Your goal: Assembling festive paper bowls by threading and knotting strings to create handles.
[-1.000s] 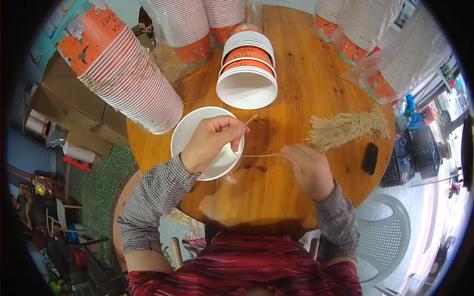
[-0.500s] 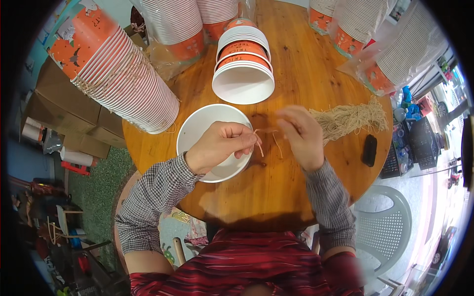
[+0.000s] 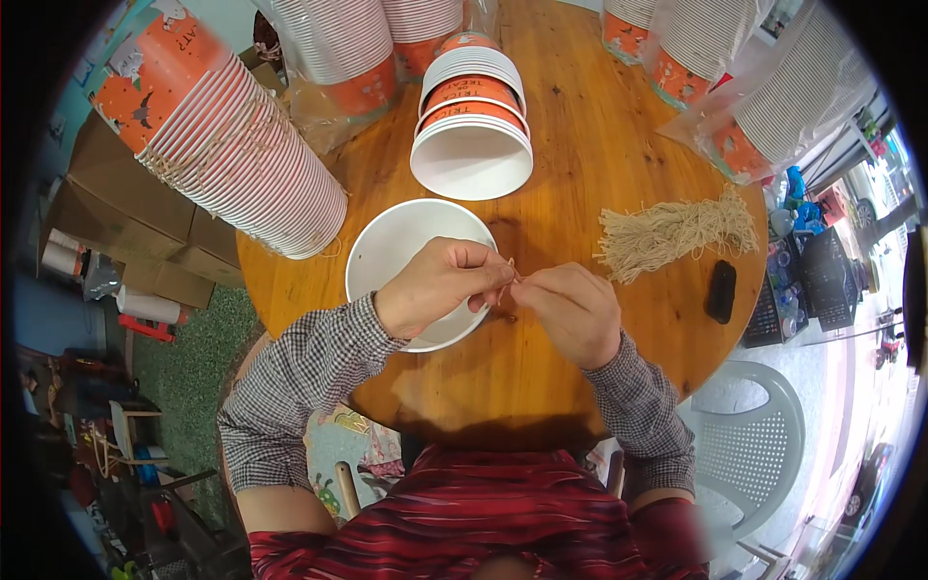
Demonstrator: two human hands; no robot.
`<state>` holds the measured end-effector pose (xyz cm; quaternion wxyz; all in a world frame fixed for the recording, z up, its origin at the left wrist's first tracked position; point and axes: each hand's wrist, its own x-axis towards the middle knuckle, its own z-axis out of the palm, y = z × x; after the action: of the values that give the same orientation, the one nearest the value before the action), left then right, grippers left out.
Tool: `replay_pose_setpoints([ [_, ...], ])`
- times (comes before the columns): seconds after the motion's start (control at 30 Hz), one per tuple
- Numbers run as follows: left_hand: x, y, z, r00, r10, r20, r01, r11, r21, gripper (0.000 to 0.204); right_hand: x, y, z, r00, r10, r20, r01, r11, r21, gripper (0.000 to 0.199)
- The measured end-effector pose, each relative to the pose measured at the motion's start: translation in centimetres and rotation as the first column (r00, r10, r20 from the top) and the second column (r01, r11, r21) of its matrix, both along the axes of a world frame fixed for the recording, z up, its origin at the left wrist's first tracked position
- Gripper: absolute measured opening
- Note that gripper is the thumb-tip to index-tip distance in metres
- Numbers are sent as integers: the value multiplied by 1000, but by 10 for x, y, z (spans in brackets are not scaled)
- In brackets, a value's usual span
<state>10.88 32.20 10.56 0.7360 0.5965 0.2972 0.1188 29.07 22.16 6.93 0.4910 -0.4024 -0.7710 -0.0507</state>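
Observation:
Over the right rim of a white paper bucket (image 3: pixel 387 246), my left hand (image 3: pixel 440 282) pinches a short piece of twine (image 3: pixel 513 275) between thumb and fingers. My right hand (image 3: pixel 572 311) is closed at the same spot, its fingertips pinching the twine against the left ones. Most of the twine is hidden by the fingers. Just beyond the bucket, a short row of nested orange-and-white paper buckets (image 3: pixel 472 159) lies on its side, with an open white mouth facing me. A bundle of loose tan twine (image 3: pixel 677 235) lies to the right of my right hand.
A tall leaning stack of paper buckets (image 3: pixel 261 159) with twine around it stands at left. Bagged bucket stacks (image 3: pixel 710 48) line the far side of the round wooden table (image 3: pixel 580 126). A small black object (image 3: pixel 721 292) lies near the right edge, beside a grey plastic chair (image 3: pixel 749 445).
My right hand has come down and left to meet the left hand, closing on the twine. My left hand stays nearly in place.

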Motion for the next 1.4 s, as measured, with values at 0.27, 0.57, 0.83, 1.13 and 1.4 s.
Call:
replay_pose_setpoints([
  [0.27, 0, -4, 3, 997, -71, -5, 71, 992, 104, 15, -5, -8, 5, 861, -107, -497, -47, 956, -289, 9],
  [0.57, -16, -1, 12, 992, 69, 109, -109, 897, 428, 14, 1, -12, 24, 948, -146, -283, 54, 950, -307, 9],
  [0.83, -4, -8, 3, 964, 66, 257, -74, 997, 23, 13, -19, 9, 24, 865, -145, -481, -74, 911, -407, 9],
  [1.13, -5, -6, -1, 981, 48, 189, -66, 993, 94, 19, -16, 15, 10, 661, -137, -737, -338, 823, -456, 8],
  [1.4, -11, -8, -4, 961, 118, 249, -151, 982, 115, 15, -21, 8, -1, 591, -201, -782, -468, 704, -535, 18],
])
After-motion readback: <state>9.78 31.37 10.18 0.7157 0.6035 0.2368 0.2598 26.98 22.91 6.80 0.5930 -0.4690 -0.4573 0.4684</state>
